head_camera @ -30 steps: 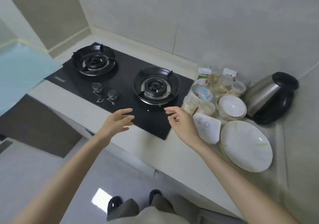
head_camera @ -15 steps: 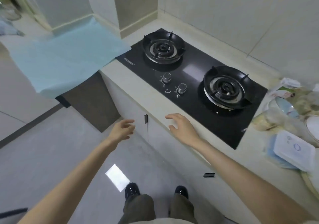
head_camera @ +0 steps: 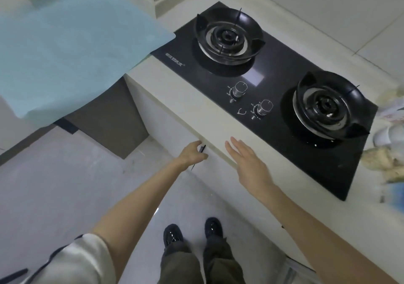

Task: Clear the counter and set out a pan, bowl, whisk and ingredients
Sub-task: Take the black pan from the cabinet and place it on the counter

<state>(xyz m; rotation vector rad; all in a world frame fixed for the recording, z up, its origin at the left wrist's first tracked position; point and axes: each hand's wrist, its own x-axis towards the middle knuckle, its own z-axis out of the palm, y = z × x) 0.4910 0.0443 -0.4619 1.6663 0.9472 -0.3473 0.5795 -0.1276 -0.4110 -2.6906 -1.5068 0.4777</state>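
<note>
The small black cabinet handle (head_camera: 202,149) is best pinched squarely and drawn straight out; the fingers of the left hand (head_camera: 191,154) are curled beside it, contact unclear. The right hand (head_camera: 247,163) is held flat, fingers straight, over the pale stone counter (head_camera: 192,106). No pan is seen; blurred ingredients (head_camera: 384,160) are crowded right of the black glass hob (head_camera: 282,65).

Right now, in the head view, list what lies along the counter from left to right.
Light blue sheet → left burner → right burner → blurred dishes at the frame's right edge.
</note>
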